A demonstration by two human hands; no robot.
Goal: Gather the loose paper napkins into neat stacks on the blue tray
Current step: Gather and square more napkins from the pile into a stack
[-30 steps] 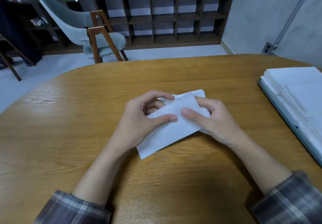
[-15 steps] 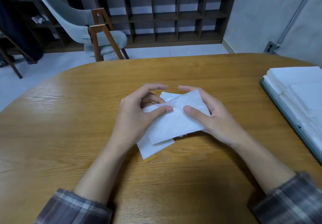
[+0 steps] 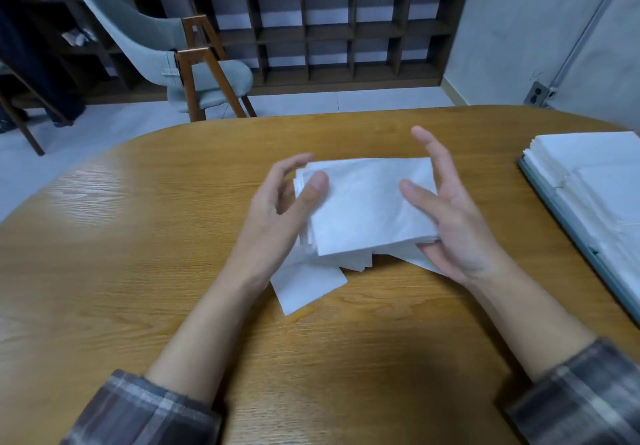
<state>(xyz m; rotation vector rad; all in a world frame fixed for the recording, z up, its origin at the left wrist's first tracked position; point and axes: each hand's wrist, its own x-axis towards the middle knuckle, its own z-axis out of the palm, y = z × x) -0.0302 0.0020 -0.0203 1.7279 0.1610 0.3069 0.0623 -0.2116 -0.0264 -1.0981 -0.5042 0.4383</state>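
Observation:
A small stack of white paper napkins (image 3: 367, 205) is held just above the wooden table (image 3: 138, 236), roughly at its middle. My left hand (image 3: 277, 216) grips its left edge, thumb on top and fingers curled behind. My right hand (image 3: 450, 216) holds the right edge, with the thumb on top, the lower fingers under the stack and the index finger straight along the side. One loose napkin (image 3: 304, 285) lies flat on the table beneath the stack. The blue tray (image 3: 568, 233) sits at the right edge of the view and carries neat white napkin stacks (image 3: 595, 167).
A grey chair with wooden legs (image 3: 166, 53) stands beyond the table's far edge on the left. A dark cubby shelf (image 3: 346, 29) lines the back wall. A wall socket (image 3: 536, 93) sits low on the right wall.
The napkins have been gathered into a squarer stack and lifted off the table. My hands have moved apart to its left and right edges, and one napkin is left lying underneath.

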